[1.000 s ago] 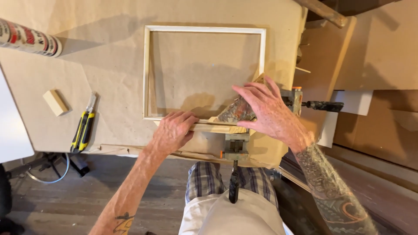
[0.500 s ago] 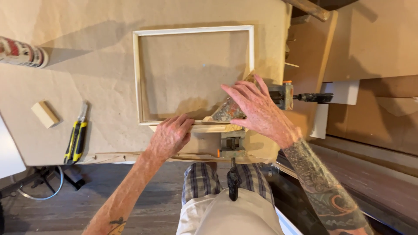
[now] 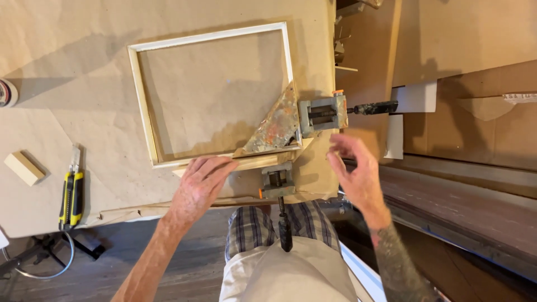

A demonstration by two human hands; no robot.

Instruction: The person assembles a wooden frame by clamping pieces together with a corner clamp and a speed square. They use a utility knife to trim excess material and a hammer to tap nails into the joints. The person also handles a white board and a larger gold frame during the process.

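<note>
At the near right corner of the pale wooden frame [image 3: 146, 106], a corner clamp [image 3: 291, 126] grips the joint on the paper-covered bench [image 3: 67, 56]. The left hand [image 3: 198, 187] lies flat, fingers spread, pressing the bottom rail. The right hand [image 3: 355, 173] hovers empty and loosely spread beside the clamp's 2 screw handles. Firm, even pressure on the rail looks key to a flush joint.
</note>
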